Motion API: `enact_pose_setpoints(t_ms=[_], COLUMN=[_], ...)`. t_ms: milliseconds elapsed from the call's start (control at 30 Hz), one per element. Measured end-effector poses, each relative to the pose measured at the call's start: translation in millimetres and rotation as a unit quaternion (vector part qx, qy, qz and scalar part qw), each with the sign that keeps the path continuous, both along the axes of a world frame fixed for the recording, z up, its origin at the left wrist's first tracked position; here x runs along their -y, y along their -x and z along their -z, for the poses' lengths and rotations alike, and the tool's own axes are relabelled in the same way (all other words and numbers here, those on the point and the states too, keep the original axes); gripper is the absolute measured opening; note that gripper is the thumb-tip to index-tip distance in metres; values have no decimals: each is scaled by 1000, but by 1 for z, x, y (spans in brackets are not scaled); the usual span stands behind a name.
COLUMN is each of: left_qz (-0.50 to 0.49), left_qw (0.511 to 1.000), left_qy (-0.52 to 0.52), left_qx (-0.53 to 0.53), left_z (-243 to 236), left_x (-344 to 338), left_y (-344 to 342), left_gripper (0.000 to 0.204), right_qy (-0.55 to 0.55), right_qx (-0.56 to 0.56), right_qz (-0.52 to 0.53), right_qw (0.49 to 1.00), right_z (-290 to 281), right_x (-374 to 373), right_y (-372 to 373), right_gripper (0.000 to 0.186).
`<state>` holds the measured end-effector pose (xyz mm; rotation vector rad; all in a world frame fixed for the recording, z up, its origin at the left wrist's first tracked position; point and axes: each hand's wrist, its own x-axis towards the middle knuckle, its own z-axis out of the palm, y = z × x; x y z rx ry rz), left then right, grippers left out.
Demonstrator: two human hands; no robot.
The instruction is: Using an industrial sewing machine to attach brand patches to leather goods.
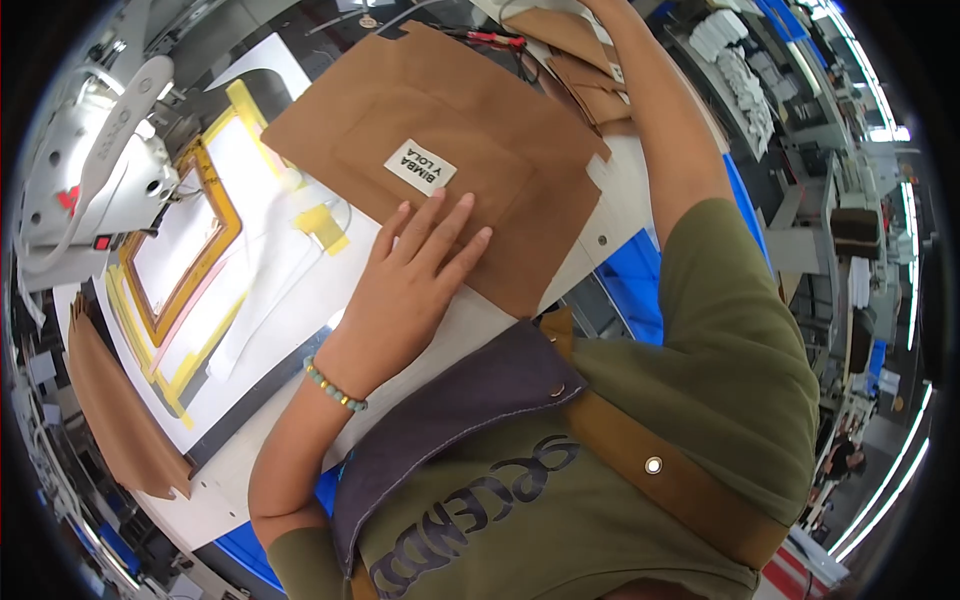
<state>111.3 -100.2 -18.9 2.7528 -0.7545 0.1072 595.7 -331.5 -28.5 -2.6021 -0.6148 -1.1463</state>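
Observation:
A brown fabric panel [345, 120] with notched corners lies across the table in front of me. A small white label [417, 167] with dark print sits on it. My left hand [415, 270] rests flat on the panel, fingers spread, with fingertips at the label's lower edge and just below it. A beaded bracelet is on that wrist. My right forearm [660, 110] reaches away past the panel's right side, and its hand is cut off by the upper edge. Near that arm lie several folded brown fabric pieces [575, 75].
A white sewing machine [100, 170] stands at the left, beside a yellow-brown frame template [232, 225] on a white sheet with yellow tape. Another brown fabric piece [120, 410] hangs over the table's left edge. Red-handled tool [495, 39] lies behind the panel. Blue material [635, 285] shows below the table.

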Motion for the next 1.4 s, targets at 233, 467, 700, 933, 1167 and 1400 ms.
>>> enact_pose_setpoints(t_ms=[233,467,700,933,1167,1400], left_qz=[24,-134,-152,-159,-248,-320], left_qw=[999,981,978,976,960,938], left_qy=[22,106,139,82,17,-28], left_qx=[-29,96,35,122,128,128], left_z=[-4,-17,-4,-6,5,38], left_x=[5,-39,-69,-47,-107,-188], left_y=[15,-32,-103,-58,-5,35], left_gripper=[62,43,36,48,48,41], right_qy=[22,84,60,53,21,116], right_qx=[-7,-15,-5,24,14,75], right_qz=[27,71,50,11,-12,10], right_qw=[999,994,997,998,1000,990], right_z=[7,3,3,2,10,22], right_x=[-6,-6,18,39,33,67], right_y=[0,-8,2,7,-2,-60], right_gripper=[60,74,61,48,48,69])
